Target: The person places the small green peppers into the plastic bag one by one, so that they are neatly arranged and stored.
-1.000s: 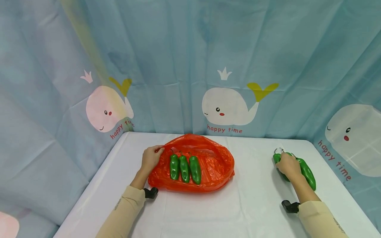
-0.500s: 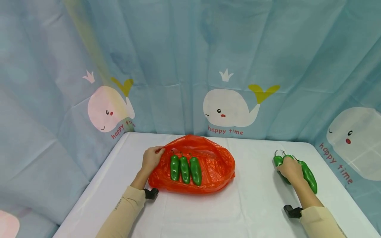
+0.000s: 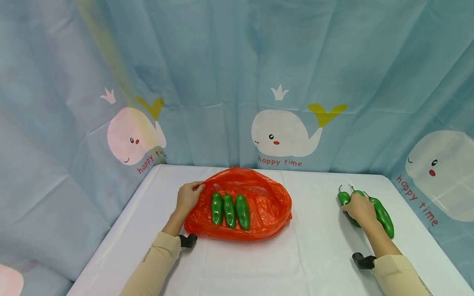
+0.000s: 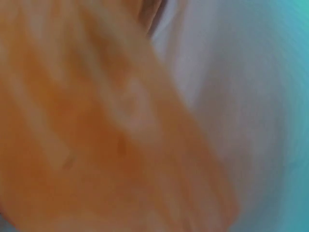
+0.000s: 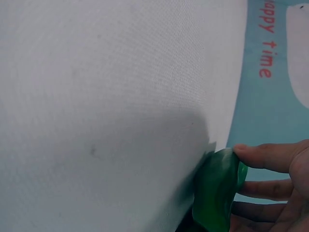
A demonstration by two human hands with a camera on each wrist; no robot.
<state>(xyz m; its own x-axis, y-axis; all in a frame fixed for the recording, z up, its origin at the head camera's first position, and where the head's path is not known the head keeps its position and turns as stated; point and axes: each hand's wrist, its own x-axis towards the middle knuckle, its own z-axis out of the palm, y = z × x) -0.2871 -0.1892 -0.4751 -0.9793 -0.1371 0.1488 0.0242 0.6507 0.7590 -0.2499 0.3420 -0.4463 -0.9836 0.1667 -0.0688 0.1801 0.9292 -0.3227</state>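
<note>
An orange-red plastic bag [image 3: 269,207] lies with its mouth spread wide, and three green chili peppers [image 3: 242,212] rest side by side inside it. At its left rim my left hand [image 3: 187,198] pinches the plastic; the left wrist view is a blur of the back of that hand. Far right, my right hand [image 3: 360,207] grips the leftmost green chili pepper [image 5: 215,188], thumb on one side and fingers on the other. A second pepper [image 3: 358,192] is partly hidden under this hand, and a third pepper [image 3: 383,217] lies along its right side.
White cloth covers the table [image 3: 255,267]. A blue curtain [image 3: 207,74] printed with whales hangs along its back and sides. Black wrist mounts [image 3: 364,261] sit at both cuffs.
The leftmost pepper under my right hand has shifted slightly left, its stem moving away from the neighbouring one. My left hand and the bag stay where they were.
</note>
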